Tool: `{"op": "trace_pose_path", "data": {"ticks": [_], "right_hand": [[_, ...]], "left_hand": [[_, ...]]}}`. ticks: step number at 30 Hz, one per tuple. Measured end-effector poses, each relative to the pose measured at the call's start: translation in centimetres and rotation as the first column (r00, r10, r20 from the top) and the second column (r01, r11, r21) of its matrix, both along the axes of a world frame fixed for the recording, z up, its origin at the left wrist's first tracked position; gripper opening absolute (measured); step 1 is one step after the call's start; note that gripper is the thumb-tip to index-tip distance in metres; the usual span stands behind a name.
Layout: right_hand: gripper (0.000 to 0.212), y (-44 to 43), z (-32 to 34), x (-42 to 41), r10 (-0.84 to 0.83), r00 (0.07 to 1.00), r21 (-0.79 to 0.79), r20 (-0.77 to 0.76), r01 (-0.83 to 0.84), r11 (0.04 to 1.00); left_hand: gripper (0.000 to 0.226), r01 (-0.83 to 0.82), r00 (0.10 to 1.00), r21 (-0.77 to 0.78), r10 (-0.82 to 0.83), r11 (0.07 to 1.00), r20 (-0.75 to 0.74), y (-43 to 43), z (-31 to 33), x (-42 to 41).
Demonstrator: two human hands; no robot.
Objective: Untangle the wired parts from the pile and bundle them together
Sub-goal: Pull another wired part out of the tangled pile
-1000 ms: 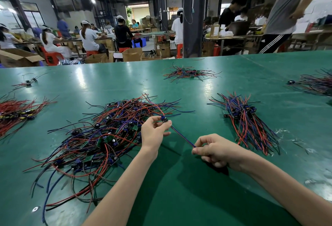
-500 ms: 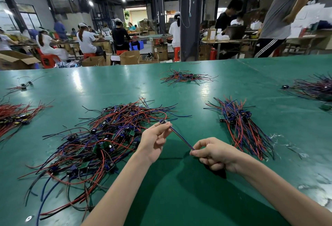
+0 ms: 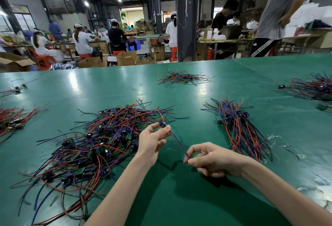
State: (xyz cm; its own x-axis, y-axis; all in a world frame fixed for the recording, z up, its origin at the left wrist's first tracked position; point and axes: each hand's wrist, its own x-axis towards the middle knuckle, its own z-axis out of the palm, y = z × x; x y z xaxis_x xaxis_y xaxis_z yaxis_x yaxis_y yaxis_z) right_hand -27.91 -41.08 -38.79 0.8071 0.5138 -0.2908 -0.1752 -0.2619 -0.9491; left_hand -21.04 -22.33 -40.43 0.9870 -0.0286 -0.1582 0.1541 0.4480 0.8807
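Note:
A big tangled pile [image 3: 93,141] of red, blue and black wired parts with small green boards lies on the green table [image 3: 179,198], left of centre. My left hand [image 3: 152,141] pinches the small blue component end of one wired part [image 3: 177,142] at the pile's right edge. That part's red and blue wires run down and right to my right hand [image 3: 213,159], which pinches them between thumb and forefinger. A sorted bundle [image 3: 239,128] of wired parts lies to the right, wires fanned toward me.
More wire heaps lie at the far centre [image 3: 183,79], far right [image 3: 312,87] and left edge [image 3: 12,119]. A small wired piece [image 3: 17,88] sits far left. Workers, cardboard boxes and benches stand beyond the table's far edge.
The view tilted upward a little. Both hands keep their pinch on the same wired part; its wires look slightly more drawn out from the pile, and my right hand has opened its spare fingers a bit.

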Motion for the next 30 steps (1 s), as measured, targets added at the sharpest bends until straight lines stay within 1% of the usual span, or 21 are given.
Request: {"op": "trace_pose_path", "data": {"ticks": [3, 6, 9, 10, 12, 14, 16, 19, 23, 27, 30], "right_hand": [[0.01, -0.2, 0.3, 0.0, 0.043, 0.999, -0.022, 0.012, -0.043, 0.999], [0.029, 0.1, 0.4, -0.1, 0.068, 0.998, 0.002, 0.018, -0.068, 0.998], [0.041, 0.5, 0.1, 0.2, 0.012, 0.998, -0.003, 0.062, -0.012, 1.0], [0.041, 0.7, -0.1, 0.3, -0.031, 0.996, 0.006, 0.081, 0.03, 1.0], [0.032, 1.0, -0.4, 0.6, -0.149, 0.982, 0.055, 0.113, 0.143, 0.988], [0.021, 1.4, -0.9, 0.8, -0.262, 0.956, 0.118, 0.129, 0.248, 0.962], [0.018, 1.7, -1.4, 0.9, -0.339, 0.931, 0.158, 0.136, 0.317, 0.935], [0.018, 2.0, -1.9, 1.0, -0.403, 0.905, 0.18, 0.137, 0.377, 0.908], [0.017, 1.5, -1.0, 2.1, -0.488, 0.862, 0.236, 0.137, 0.45, 0.861], [0.014, -1.2, 2.6, 4.5, -0.586, 0.78, 0.291, 0.217, 0.522, 0.802], [0.014, -4.3, 6.0, 6.1, -0.657, 0.718, 0.356, 0.231, 0.566, 0.744]], "left_hand": [[0.028, 0.074, 0.997, -0.012, -0.074, 0.997, -0.014, -0.3, 0.0, -0.2], [0.035, 0.151, 0.988, 0.004, -0.151, 0.989, -0.031, -0.8, 0.0, -0.5], [0.037, 0.208, 0.978, 0.022, -0.208, 0.978, -0.018, -1.0, -0.1, -0.7], [0.036, 0.225, 0.974, 0.029, -0.225, 0.974, -0.012, -1.1, -0.1, -0.8], [0.033, 0.254, 0.967, 0.053, -0.254, 0.966, -0.001, -1.4, -0.3, -1.0], [0.03, 0.272, 0.962, 0.079, -0.274, 0.959, 0.017, -1.6, -0.5, -1.2], [0.026, 0.277, 0.959, 0.089, -0.281, 0.957, 0.04, -1.8, -0.6, -1.4], [0.025, 0.283, 0.955, 0.084, -0.289, 0.955, 0.069, -1.7, -0.6, -1.6], [0.031, 0.327, 0.938, 0.075, -0.334, 0.942, 0.096, -1.5, -0.4, -1.9], [0.032, 0.342, 0.933, 0.087, -0.349, 0.936, 0.087, -1.5, -0.3, -1.9], [0.035, 0.341, 0.934, 0.089, -0.347, 0.936, 0.078, -1.5, -0.2, -2.0]]}}
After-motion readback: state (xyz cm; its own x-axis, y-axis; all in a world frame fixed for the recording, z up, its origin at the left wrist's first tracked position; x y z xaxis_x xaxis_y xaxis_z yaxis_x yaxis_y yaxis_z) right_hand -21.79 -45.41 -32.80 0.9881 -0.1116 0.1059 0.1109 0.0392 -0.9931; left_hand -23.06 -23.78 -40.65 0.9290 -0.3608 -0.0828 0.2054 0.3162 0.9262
